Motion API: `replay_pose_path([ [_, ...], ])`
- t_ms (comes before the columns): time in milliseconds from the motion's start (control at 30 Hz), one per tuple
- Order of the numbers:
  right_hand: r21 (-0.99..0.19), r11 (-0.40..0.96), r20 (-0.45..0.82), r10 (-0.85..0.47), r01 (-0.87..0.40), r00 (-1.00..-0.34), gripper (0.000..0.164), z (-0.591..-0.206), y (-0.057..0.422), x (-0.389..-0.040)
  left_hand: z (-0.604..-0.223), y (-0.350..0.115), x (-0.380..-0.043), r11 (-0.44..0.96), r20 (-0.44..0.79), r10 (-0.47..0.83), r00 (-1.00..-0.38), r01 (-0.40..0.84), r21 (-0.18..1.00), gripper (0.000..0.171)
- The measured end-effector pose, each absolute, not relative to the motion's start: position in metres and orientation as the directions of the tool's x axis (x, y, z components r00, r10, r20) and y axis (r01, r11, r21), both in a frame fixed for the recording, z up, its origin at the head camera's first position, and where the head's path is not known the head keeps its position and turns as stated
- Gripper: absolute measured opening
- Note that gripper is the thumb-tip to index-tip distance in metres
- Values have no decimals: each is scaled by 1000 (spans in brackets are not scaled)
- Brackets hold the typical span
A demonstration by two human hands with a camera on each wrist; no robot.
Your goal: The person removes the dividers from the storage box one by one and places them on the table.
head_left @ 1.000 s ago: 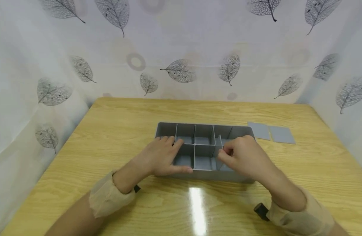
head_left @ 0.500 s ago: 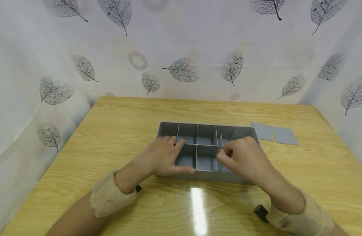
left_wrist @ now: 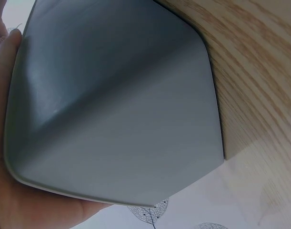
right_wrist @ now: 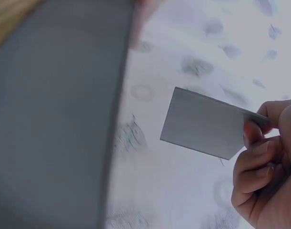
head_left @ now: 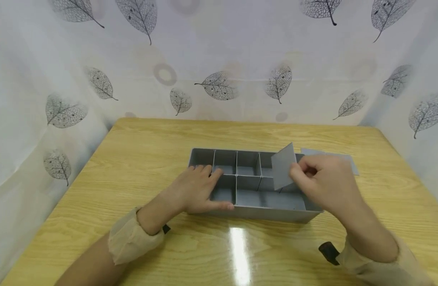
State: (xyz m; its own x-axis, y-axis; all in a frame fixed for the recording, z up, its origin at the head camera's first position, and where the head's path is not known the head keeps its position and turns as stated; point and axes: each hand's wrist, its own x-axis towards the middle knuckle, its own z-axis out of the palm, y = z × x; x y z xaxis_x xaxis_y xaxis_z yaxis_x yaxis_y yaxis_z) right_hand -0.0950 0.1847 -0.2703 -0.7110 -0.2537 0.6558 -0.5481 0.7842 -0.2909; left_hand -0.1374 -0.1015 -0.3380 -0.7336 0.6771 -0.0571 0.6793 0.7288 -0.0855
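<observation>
A long grey box (head_left: 254,213) with thin upright dividers stands on the table, cut into compartments. At its left end my left hand (head_left: 195,190) rests across the top, thumb along the front rim and fingers reaching over the left compartments. The left wrist view shows the grey end wall (left_wrist: 135,138) of the box below that hand. My right hand (head_left: 327,180) pinches a flat grey divider panel (head_left: 283,169) by one edge, holding it tilted above the box's right part. In the right wrist view the panel (right_wrist: 202,124) sticks out from between thumb and finger.
Flat grey panels (head_left: 354,162) lie on the wooden table (head_left: 147,147) behind the box's right end, partly hidden by my right hand. A leaf-patterned white curtain (head_left: 247,47) surrounds the table. Small black devices (head_left: 328,252) are strapped at the wrists.
My right hand has lifted the divider panel out of the box, up and to the right. The right front compartments now show as one wide space. My left hand stays in place.
</observation>
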Motion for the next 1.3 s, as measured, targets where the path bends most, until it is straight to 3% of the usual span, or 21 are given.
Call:
replay_pose_path([
  [133, -308, 822, 680, -162, -479, -715, 30, -259, 209, -97, -340, -102, -138, 731, -58, 674, -736, 677, -90, 102],
  [267, -355, 875, 605, -52, -328, -795, 23, -251, 238, -101, -341, -101, -138, 728, -41, 679, -733, 679, -90, 102],
  [333, -360, 904, 526, -10, -233, -850, 19, -250, 254, -104, -341, -101, -138, 726, -33, 682, -730, 682, -89, 102],
  [467, -311, 945, 386, 32, -97, -922, 28, -251, 280, -113, -340, -101, -138, 730, -46, 678, -734, 679, -74, 102],
  [700, -323, 946, 52, -13, -29, -999, 33, -279, 319, -140, -342, -101, -138, 732, -44, 677, -735, 678, -59, 99],
  [933, -419, 908, -249, -144, -28, -958, 31, -309, 338, -152, -344, -99, -138, 725, -48, 684, -728, 685, -67, 97],
  [1300, -469, 883, -451, -253, -14, -856, 37, -331, 341, -161, -339, -101, -137, 738, -59, 670, -740, 672, -60, 101],
])
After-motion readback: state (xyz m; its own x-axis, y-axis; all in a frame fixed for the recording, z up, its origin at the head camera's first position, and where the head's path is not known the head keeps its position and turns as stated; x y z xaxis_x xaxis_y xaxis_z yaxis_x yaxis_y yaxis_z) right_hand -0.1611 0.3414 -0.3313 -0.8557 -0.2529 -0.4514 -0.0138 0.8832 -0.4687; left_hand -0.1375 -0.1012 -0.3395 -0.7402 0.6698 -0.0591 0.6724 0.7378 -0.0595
